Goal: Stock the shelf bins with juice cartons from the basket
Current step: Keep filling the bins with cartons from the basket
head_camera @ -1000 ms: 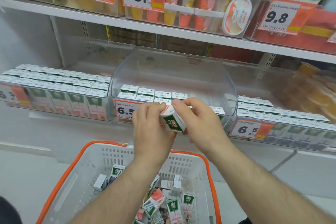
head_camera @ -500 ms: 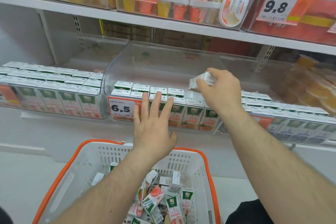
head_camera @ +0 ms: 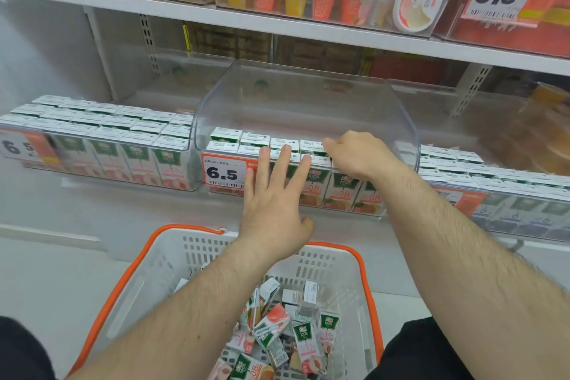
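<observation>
Your left hand point(head_camera: 273, 194) is spread flat, its straight fingers point(head_camera: 285, 160) against the front of the clear middle bin point(head_camera: 308, 102), touching the top edge of the front row of juice cartons point(head_camera: 317, 185) just right of the 6.5 price tag point(head_camera: 223, 174). That grip is wide and holds nothing.

Your right hand point(head_camera: 359, 156) is inside the same bin, at the right end of the carton rows, palm down with fingers curled downward onto the carton tops. You cannot tell from this view whether that grip closes on a carton or only rests there, since the fingertips are hidden behind the knuckles.

The middle bin holds upright cartons, packed in rows at its near edge, with bare space farther back. The left bin point(head_camera: 101, 148) is filled with upright cartons in several rows, and the right bin point(head_camera: 493, 188) also carries rows of cartons, though it is blurred.

Near you, below the shelf, sits the white basket point(head_camera: 197, 262) with an orange rim. Loose cartons point(head_camera: 287, 333) lie jumbled in its bottom, tilted every way, green and pink faces showing.

On the upper shelf point(head_camera: 277, 21) stand cups and tubs behind tags reading 16.8 and 9.8.
</observation>
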`<action>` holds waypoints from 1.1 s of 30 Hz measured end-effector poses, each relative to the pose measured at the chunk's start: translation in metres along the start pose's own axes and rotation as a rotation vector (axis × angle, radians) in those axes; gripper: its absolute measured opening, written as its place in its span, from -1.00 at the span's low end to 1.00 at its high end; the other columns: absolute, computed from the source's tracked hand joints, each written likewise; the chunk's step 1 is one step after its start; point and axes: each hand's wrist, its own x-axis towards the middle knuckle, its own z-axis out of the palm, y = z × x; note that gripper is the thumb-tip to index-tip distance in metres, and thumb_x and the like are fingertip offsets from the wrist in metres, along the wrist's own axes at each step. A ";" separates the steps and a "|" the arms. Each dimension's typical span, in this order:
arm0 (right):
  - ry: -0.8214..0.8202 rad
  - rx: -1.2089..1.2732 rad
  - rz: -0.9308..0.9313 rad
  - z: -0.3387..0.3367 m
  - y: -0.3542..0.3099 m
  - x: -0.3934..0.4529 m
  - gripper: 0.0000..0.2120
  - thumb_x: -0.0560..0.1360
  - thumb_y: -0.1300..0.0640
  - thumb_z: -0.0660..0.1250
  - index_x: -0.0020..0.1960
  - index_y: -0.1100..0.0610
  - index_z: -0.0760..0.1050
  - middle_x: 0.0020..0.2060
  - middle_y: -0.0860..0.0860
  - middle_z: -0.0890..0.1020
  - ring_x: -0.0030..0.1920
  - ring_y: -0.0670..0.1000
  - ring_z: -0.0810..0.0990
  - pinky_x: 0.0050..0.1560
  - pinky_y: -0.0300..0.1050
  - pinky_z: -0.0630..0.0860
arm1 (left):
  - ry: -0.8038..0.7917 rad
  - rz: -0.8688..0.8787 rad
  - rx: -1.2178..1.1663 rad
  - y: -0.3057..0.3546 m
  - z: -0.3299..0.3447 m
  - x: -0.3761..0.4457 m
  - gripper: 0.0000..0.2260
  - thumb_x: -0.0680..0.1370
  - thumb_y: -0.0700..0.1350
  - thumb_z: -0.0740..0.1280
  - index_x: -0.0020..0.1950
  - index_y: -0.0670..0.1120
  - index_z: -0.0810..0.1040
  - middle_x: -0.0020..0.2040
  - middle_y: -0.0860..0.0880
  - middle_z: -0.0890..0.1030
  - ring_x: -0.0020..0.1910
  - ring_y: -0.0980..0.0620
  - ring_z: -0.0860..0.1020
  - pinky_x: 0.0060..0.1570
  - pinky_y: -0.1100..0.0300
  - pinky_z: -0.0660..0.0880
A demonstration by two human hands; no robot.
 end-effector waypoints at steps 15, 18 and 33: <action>0.006 0.371 0.121 -0.019 0.006 0.008 -0.43 0.62 -0.24 -0.08 0.12 0.08 0.58 0.15 0.05 0.58 0.12 0.12 0.50 0.22 0.05 0.37 | 0.200 0.112 0.053 -0.027 0.016 -0.028 -0.34 0.40 -0.06 0.28 0.48 0.19 0.19 0.53 -0.03 0.04 0.53 -0.15 -0.09 0.44 -0.21 -0.18; -0.261 0.335 0.150 -0.027 -0.003 0.029 -0.24 0.56 -0.40 -0.21 0.19 0.06 0.56 0.29 0.06 0.50 0.26 0.12 0.43 0.30 0.13 0.33 | 0.044 0.071 0.253 -0.016 0.014 -0.009 -0.14 0.51 -0.02 0.22 0.47 0.27 -0.43 0.43 -0.02 -0.59 0.37 -0.18 -0.61 0.33 -0.24 -0.51; 0.170 -0.091 0.000 -0.003 -0.036 0.017 -0.37 0.61 -0.28 -0.15 0.04 0.11 0.54 0.09 0.16 0.62 0.10 0.20 0.54 0.15 0.08 0.38 | 0.222 0.272 0.047 -0.038 0.026 -0.017 -0.34 0.40 -0.12 0.16 0.51 0.16 0.17 0.58 -0.06 -0.03 0.56 -0.18 -0.13 0.48 -0.17 -0.14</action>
